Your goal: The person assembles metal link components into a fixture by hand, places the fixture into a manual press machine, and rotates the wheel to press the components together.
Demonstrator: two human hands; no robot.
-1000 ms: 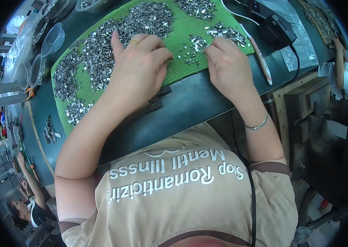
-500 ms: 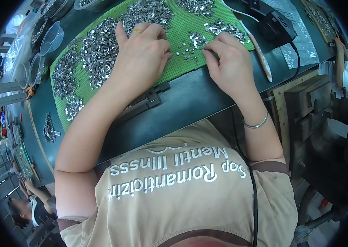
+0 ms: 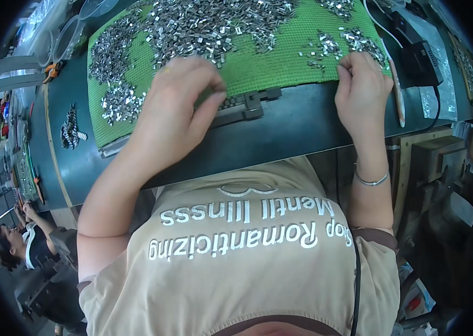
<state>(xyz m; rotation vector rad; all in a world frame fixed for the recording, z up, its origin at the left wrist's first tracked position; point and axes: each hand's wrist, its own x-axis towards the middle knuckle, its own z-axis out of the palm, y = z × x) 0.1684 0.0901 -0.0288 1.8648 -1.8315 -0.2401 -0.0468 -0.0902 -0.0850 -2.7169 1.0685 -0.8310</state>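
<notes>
Curves the bare left hand [image 3: 182, 102], blurred, near the long dark grey slotted metal bar [image 3: 242, 109] lying along the front of the textured bright green mat [image 3: 289, 67]. Has its thumb and fingertips close to each other; cannot tell from the blur any touch or grip. Bends the bare right hand [image 3: 364, 83] at the mat's right front corner, thumb and forefinger drawn near; cannot tell any piece between. Has small shiny silver metal pieces [image 3: 361, 42] just beyond those fingers, with larger heaps [image 3: 191, 33] across the mat. Wears a thin silver bangle [image 3: 372, 182] on the right wrist.
</notes>
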